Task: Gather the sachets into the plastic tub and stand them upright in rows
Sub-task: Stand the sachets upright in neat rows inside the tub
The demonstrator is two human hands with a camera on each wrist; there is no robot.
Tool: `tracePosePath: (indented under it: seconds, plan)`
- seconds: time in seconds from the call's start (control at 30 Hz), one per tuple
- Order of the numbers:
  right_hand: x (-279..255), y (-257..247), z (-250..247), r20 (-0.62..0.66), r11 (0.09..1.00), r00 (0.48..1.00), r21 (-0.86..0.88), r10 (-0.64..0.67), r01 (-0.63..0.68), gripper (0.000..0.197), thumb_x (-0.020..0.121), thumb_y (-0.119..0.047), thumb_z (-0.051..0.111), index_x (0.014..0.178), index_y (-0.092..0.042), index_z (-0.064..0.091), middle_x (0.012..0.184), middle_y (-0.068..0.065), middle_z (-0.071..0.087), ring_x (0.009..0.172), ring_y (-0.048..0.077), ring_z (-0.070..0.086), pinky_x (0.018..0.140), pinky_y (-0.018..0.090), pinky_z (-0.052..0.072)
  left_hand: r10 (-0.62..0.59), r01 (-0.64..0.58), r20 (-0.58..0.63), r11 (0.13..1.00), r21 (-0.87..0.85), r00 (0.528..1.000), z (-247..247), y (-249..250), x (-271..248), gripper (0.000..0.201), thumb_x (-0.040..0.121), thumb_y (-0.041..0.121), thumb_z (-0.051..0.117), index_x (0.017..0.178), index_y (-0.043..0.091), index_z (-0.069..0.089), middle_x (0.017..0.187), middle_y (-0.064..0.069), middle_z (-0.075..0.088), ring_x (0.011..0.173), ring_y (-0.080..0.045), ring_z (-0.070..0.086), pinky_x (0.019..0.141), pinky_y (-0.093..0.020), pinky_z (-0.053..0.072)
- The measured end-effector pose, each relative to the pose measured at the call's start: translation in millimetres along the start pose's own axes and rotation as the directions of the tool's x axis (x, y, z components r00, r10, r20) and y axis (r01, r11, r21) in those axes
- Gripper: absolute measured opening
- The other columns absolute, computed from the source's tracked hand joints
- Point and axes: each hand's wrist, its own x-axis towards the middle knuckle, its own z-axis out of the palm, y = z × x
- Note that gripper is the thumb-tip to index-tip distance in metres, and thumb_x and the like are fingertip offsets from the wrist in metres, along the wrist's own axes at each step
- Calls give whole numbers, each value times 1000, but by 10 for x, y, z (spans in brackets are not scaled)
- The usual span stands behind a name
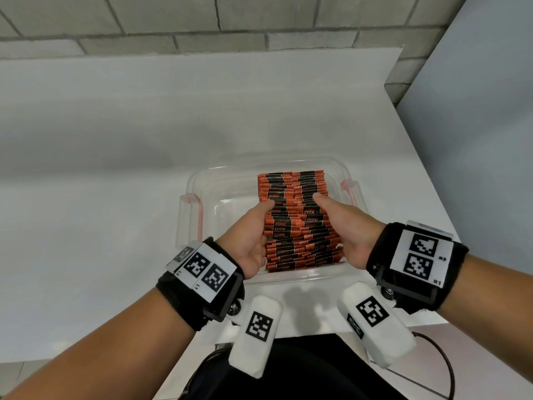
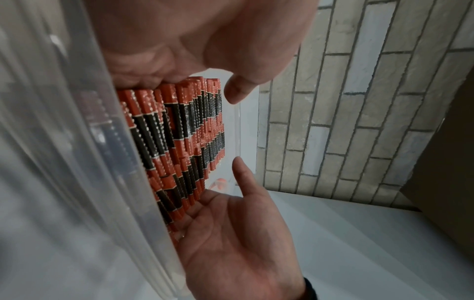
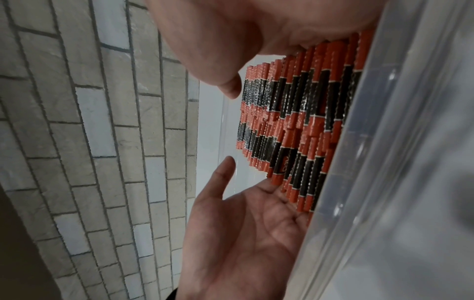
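Note:
A clear plastic tub (image 1: 193, 217) with red side clips sits on the white table. Several orange-and-black sachets (image 1: 297, 223) stand on edge in two packed rows in its right part. My left hand (image 1: 252, 232) lies against the left side of the block and my right hand (image 1: 347, 226) against the right side, palms facing each other. Both thumbs rest on the sachet tops. The fingers reach down beside the block and are mostly hidden. The left wrist view shows my left hand (image 2: 205, 30), my right hand (image 2: 231, 233) and the sachets (image 2: 179, 132) between them.
The white table (image 1: 115, 168) runs back to a grey brick wall (image 1: 230, 21). A grey panel (image 1: 476, 111) stands along the table's right edge. The near edge lies just behind my wrists, with a dark cable (image 1: 444, 365) hanging below it at the right.

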Motion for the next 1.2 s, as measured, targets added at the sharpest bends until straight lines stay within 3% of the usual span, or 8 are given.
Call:
tracePosePath:
  seconds: [0.13,0.27,0.43,0.57,0.7,0.83,1.03,1.2]
  plan:
    - [-10,-22,-51,-14,1000,1000,-10,-9,9,51,95,-57,37,129,-21,53,116,-2,62,93,10,54,78,26,42,55,-54,-22,998,28,998,-19,26,42,46,94,54,41,102,15,63,117,2,58,107,-9,52,102,-32,38]
    - [-42,-35,-37,-9,1000,1000,-19,-1,1,50,95,-58,38,126,-23,56,113,-1,65,94,13,60,71,29,46,38,-38,7,999,-9,999,2,26,52,50,95,54,41,113,12,63,106,-9,68,96,-21,63,71,-30,51]
    - [-57,-45,-29,-42,1000,999,-21,-7,6,58,92,-62,39,133,-23,52,132,2,57,123,21,50,103,37,37,76,-76,-7,994,79,997,-78,34,117,52,93,59,38,107,16,62,143,-10,49,140,-22,33,119,-41,18]
    - [-59,-54,-6,-57,999,998,-43,-13,11,61,91,-63,39,135,-23,50,135,2,55,127,21,47,107,39,33,67,-67,5,997,41,998,-61,9,154,50,94,57,38,100,15,65,106,-5,68,103,-19,60,88,-31,47]
    - [-60,-81,-4,-89,999,995,6,-37,38,60,91,-63,40,132,-22,52,133,2,57,124,21,50,103,36,34,103,-102,-50,994,36,993,-108,68,200,50,94,58,34,100,15,60,138,-8,50,126,-20,47,116,-34,21]
    - [-45,-93,11,-103,996,993,65,-58,65,55,91,-63,41,125,-22,52,128,7,61,119,25,55,107,46,37,78,-78,-26,997,23,997,-97,147,227,56,93,62,32,98,15,62,122,-10,63,108,-20,56,80,-29,41]
    - [-46,-137,-2,-116,988,986,82,-118,128,58,96,-56,39,144,-30,21,123,6,61,112,22,57,102,39,38,103,-100,-49,994,46,994,-110,192,282,61,94,61,32,112,10,58,124,-11,60,101,-18,58,68,-26,41]
    - [-39,-192,14,-148,987,983,104,-107,123,40,96,-54,39,132,-38,28,106,3,64,102,21,59,94,36,41,104,-102,-61,994,42,993,-105,243,274,78,91,64,36,146,9,34,150,-17,38,138,-25,35,110,-34,26]
